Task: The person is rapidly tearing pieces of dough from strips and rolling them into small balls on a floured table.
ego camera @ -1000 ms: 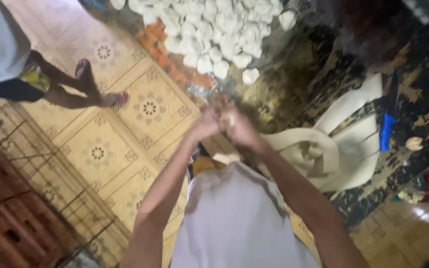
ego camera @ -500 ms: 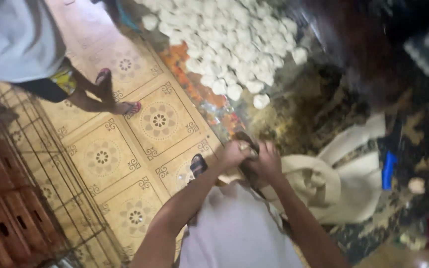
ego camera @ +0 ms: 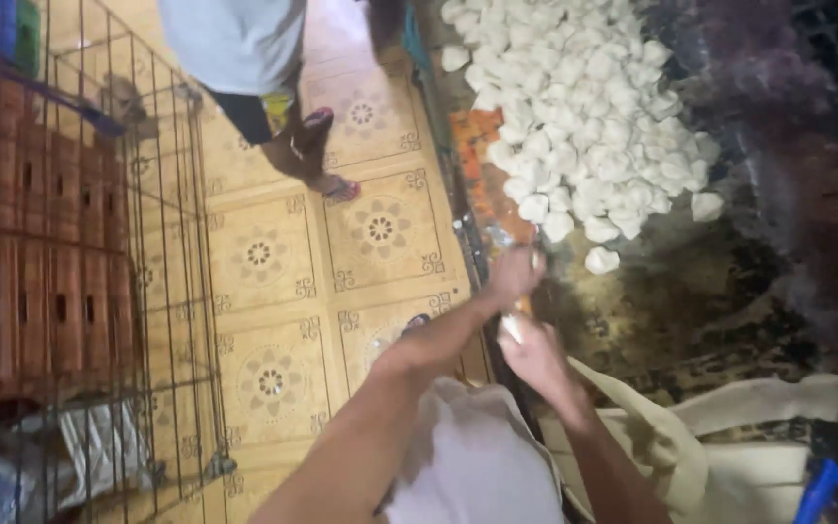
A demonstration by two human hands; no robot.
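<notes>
Head view now looks further left than half a second ago: the wire cage and brown crates fill more of the left side, and the pile of white dough pieces sits higher and further right. Both hands have shifted up along the tabletop edge. The left hand is curled shut at that edge, just below the pile's nearest piece, though motion blur hides what its fingers pinch. The right hand, just beneath it and touching or nearly so, is also clenched around something small and pale that I cannot make out. A cream cloth lies right of the right forearm. Another person's legs stand on the patterned floor tiles, well apart, leaving open floor between cage and tabletop.
</notes>
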